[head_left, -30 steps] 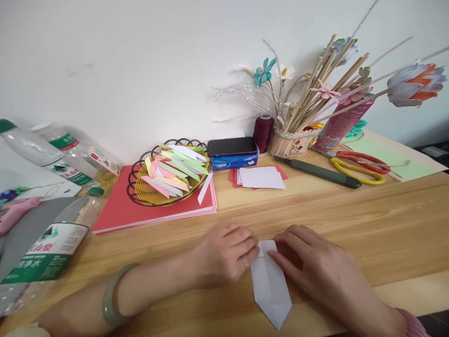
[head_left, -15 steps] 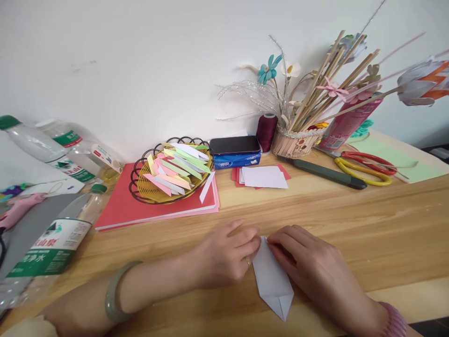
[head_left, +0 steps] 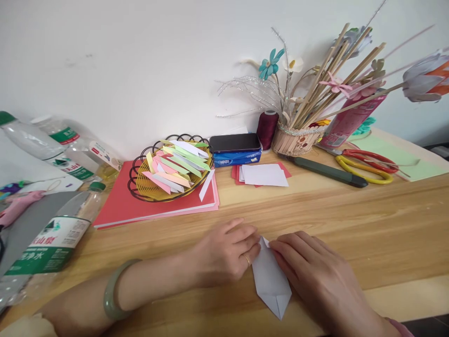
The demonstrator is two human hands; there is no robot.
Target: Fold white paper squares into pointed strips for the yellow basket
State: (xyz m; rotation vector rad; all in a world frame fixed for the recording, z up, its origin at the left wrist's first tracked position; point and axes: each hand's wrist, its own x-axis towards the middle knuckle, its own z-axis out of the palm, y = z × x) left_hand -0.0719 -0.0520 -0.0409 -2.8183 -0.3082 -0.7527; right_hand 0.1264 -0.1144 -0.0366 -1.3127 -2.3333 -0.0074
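Note:
A white sheet of folded paper [head_left: 271, 277] lies on the wooden table in front of me, its near end folded to a point with a crease down the middle. My left hand [head_left: 229, 255], with a ring and a green bangle, has its fingers curled at the far left edge of the paper. At the far right corner, the closed fingertips of my right hand [head_left: 312, 269] pinch a small folded flap. The thumb tips are partly hidden.
Beyond my hands sit a basket of paper strips [head_left: 140, 187] on red paper [head_left: 115, 206], a stack of white cards [head_left: 265, 175], and a phone [head_left: 235, 142]. Scissors [head_left: 365, 178] and a dark green tool [head_left: 329, 172] lie right; plastic bottles [head_left: 52, 248] lie left.
My right hand has shifted slightly down and to the right at the paper's far end, where a small folded flap now shows. My left hand stays nearly in place.

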